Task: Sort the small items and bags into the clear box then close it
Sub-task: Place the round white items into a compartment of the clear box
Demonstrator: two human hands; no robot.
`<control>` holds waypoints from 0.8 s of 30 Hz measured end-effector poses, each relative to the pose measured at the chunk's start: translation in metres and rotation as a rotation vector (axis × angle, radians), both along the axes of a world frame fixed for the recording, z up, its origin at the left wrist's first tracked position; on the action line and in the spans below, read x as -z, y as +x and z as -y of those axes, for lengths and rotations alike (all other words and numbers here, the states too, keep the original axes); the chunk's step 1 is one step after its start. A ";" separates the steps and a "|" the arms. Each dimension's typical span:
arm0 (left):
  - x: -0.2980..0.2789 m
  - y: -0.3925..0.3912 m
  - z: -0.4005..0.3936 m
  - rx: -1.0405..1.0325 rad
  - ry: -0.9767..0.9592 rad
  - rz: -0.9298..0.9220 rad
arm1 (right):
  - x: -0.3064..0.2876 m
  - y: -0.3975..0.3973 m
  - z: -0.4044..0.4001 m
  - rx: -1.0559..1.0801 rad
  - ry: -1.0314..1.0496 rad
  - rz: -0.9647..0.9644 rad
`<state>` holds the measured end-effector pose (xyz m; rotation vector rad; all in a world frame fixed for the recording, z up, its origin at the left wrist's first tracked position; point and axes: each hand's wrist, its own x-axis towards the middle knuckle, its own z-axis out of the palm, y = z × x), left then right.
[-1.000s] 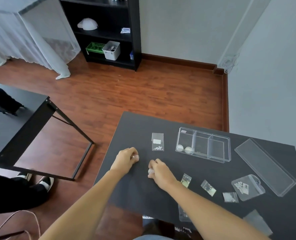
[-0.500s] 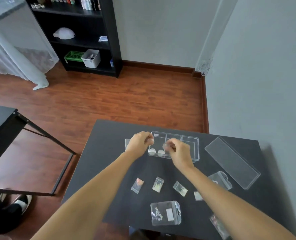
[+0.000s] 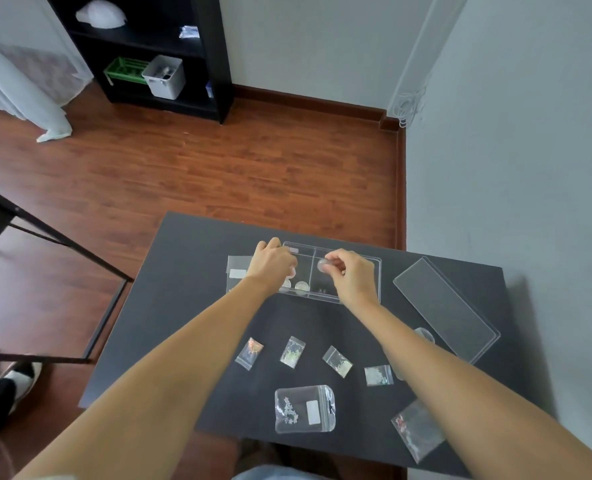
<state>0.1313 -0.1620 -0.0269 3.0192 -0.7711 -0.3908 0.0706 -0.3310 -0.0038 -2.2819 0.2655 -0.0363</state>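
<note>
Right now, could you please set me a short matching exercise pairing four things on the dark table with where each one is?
Things:
1. clear lid
2. small round capsule
3. large zip bag
4. clear box

Places:
A. pinched in the right hand
B. under both hands, at the far side of the table
C. flat on the table, right of the box
D. near table edge, in front of the row of small bags

Pairs: 1-C, 2-A, 3-D, 4-B
</note>
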 end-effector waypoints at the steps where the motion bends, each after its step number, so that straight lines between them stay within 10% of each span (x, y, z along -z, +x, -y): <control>1: 0.001 0.000 0.000 0.007 0.029 0.012 | 0.001 0.001 0.000 -0.002 -0.005 -0.005; 9: 0.001 -0.002 0.002 0.062 0.101 0.064 | 0.001 0.012 -0.007 -0.025 -0.024 -0.036; 17: -0.002 -0.029 -0.025 -0.220 -0.384 0.040 | -0.003 0.032 -0.024 -0.153 -0.078 -0.085; 24: 0.004 -0.045 -0.035 -0.299 -0.410 -0.045 | 0.004 0.035 -0.046 -0.388 -0.492 -0.274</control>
